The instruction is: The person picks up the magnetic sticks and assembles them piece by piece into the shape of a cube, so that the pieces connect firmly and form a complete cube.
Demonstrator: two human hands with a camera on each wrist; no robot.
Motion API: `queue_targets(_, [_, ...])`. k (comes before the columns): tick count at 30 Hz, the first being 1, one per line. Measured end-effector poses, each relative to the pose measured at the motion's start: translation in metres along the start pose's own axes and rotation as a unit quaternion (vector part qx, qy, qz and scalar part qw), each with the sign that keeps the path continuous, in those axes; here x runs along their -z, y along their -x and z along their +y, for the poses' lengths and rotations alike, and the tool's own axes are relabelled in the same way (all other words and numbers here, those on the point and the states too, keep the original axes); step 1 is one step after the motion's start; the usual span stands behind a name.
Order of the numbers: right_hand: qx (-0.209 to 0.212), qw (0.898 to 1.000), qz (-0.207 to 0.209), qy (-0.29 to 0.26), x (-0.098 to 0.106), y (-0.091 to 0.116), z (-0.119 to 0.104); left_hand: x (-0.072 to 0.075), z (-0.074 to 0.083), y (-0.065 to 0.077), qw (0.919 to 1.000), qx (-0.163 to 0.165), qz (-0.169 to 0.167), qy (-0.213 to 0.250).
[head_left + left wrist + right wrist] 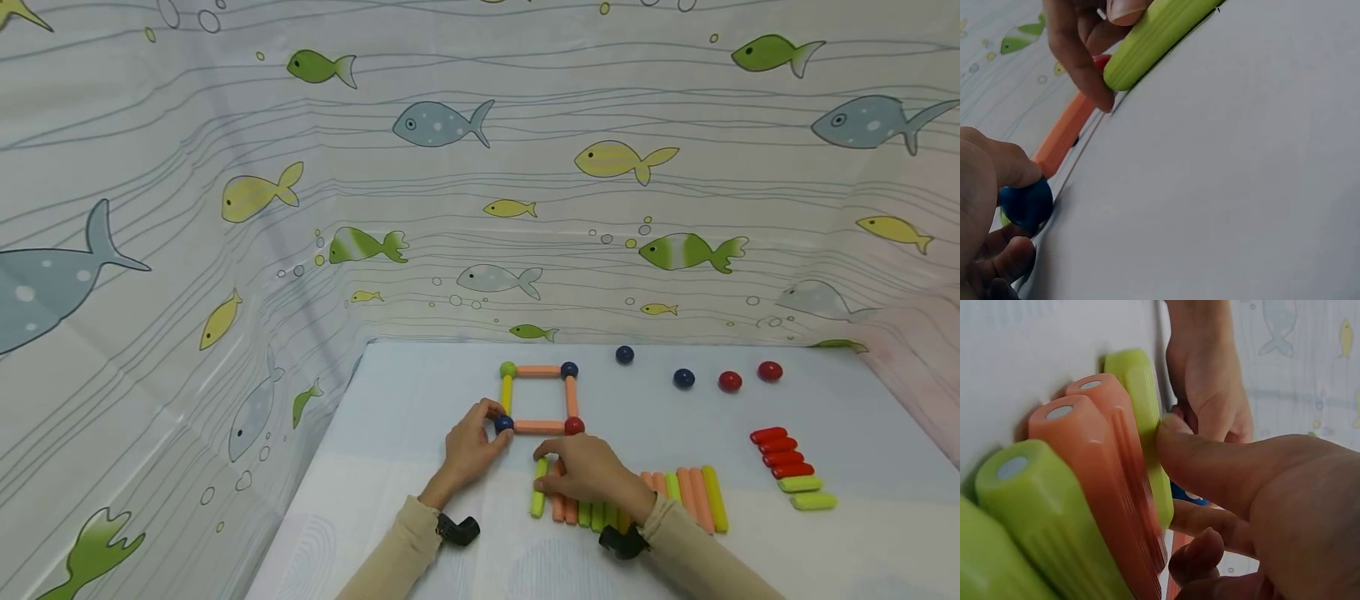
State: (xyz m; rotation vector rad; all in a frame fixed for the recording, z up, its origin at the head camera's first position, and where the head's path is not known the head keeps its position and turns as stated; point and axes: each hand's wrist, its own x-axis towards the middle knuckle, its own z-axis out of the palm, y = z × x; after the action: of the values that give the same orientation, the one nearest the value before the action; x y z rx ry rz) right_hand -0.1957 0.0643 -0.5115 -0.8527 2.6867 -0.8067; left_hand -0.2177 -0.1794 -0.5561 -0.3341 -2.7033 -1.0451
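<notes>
On the pale worktop (pixel 420 387), my left hand (pixel 471 446) pinches the near blue ball (pixel 504 424) of the square (pixel 538 372), presumably to steady it, while my right hand (pixel 592 468) pinches a green stick (pixel 537 500).

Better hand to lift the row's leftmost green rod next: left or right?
Right, probably: the right hand pinches that green rod, while the left hand holds the blue corner ball.
</notes>
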Motion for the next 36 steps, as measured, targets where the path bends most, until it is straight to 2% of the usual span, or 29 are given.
queue_targets(4, [0.008, 1.000, -0.015, -0.004, -0.001, -0.006, 0.000, 0.000, -0.001, 0.000, 1.0000, -0.006, 0.001, -0.002])
queue_targets(9, [0.024, 1.000, -0.011, 0.000, -0.004, -0.010, 0.004, 0.000, -0.001, 0.001, 1.0000, 0.000, 0.000, -0.002])
queue_targets(16, [0.074, 0.997, -0.018, -0.004, -0.002, -0.016, 0.013, 0.003, 0.000, 0.001, 1.0000, 0.003, 0.000, 0.003])
queue_targets(20, [0.091, 0.994, -0.050, -0.018, 0.003, -0.017, 0.014, 0.002, -0.001, 0.001, 1.0000, 0.002, 0.000, 0.008])
queue_targets(25, [0.089, 0.993, -0.075, -0.027, 0.015, -0.021, 0.016, 0.001, -0.002, 0.003, 0.9998, 0.009, -0.005, 0.016])
queue_targets(27, [0.100, 0.992, -0.069, -0.030, 0.024, -0.023, 0.019, 0.001, -0.002, 0.003, 0.9998, 0.010, -0.007, 0.018])
queue_targets(31, [0.125, 0.991, -0.029, -0.032, 0.049, -0.032, 0.032, 0.002, -0.003, 0.003, 0.9997, 0.012, -0.011, 0.017])
queue_targets(36, [0.115, 0.993, 0.023, -0.033, 0.071, -0.052, 0.052, 0.002, -0.004, 0.001, 0.9997, 0.011, -0.012, 0.017])
